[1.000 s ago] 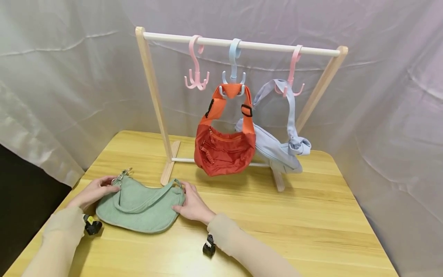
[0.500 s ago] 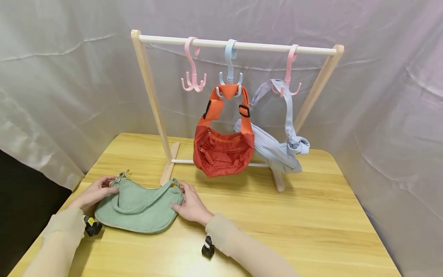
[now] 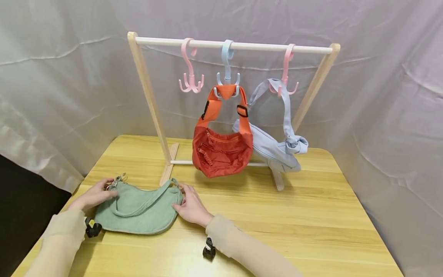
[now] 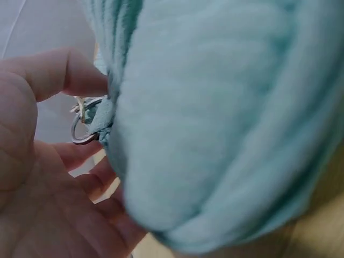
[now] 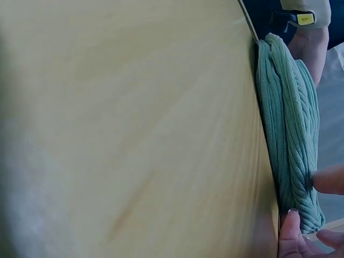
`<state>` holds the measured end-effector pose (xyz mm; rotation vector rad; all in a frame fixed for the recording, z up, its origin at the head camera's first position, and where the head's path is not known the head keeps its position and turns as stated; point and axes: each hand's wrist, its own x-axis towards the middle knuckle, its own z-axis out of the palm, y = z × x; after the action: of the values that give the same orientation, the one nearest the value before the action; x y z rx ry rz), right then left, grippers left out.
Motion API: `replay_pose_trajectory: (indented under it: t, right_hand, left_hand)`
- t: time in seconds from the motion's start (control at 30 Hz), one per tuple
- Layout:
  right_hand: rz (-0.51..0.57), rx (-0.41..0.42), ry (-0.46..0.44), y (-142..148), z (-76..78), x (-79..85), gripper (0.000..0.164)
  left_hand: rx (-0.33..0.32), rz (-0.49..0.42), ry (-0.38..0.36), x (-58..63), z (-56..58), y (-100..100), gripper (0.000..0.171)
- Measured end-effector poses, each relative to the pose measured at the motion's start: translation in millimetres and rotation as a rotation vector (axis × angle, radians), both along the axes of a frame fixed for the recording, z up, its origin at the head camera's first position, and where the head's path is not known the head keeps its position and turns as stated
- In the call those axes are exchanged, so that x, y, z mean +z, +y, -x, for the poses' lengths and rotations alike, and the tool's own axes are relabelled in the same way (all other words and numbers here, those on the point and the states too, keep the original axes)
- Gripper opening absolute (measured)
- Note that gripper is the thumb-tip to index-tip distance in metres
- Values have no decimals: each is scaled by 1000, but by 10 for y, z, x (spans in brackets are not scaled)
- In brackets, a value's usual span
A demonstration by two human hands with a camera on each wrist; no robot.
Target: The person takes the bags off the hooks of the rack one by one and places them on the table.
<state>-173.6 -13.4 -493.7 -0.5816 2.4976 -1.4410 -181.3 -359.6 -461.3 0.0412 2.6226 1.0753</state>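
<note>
A green corduroy shoulder bag (image 3: 149,219) lies flat on the table, its strap looped over the front. At its left end, my left hand (image 3: 95,197) grips the edge beside the metal rings (image 3: 117,181). In the left wrist view, the thumb (image 4: 80,75) presses the bag near a ring (image 4: 81,134), while the other fingers go behind its edge. My right hand (image 3: 192,207) pinches the right end, thumb in front and fingers behind. The right wrist view shows that end of the ribbed bag (image 5: 290,134) between thumb and fingers.
Behind the bag stands a wooden rack (image 3: 147,84) with a white bar. A pink hook (image 3: 190,77) hangs bare at left. An orange-red bag (image 3: 223,150) hangs from the blue hook (image 3: 227,65); a pale blue bag (image 3: 277,150) hangs from the right pink hook (image 3: 285,65).
The rack sits slightly lower and further left in the head view, as the camera has shifted. Both hands keep their places on the green bag, which has hardly moved.
</note>
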Motion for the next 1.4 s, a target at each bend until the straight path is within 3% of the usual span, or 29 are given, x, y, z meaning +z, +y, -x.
replay_pose_trajectory:
  t: [0.13,0.27,0.43,0.53,0.8,1.07,1.2,1.4]
  right_hand:
    - [-35,-1,2,26,1,33,70]
    - [-55,8,2,98,2,125,68]
    - [-49,46,75,214,1,274,65]
    - [-40,63,154,272,10,358,61]
    - [-57,109,319,436,23,625,59]
    - [-77,32,546,678,175,1000,53]
    - [-118,-5,684,782,247,1155,50]
    - [-123,-47,846,965,371,1410,52]
  left_hand:
    - [18,70,50,33,25,11,68]
    - [103,116,218,64,42,77,57]
    - [190,76,409,225,66,246,43]
    - [204,45,466,364,91,367,39]
    - [179,-30,623,712,230,776,32]
    - [138,-140,754,1040,412,1291,25]
    - [102,-132,839,1155,471,1538,23]
    - [-2,-90,987,1362,543,1922,28]
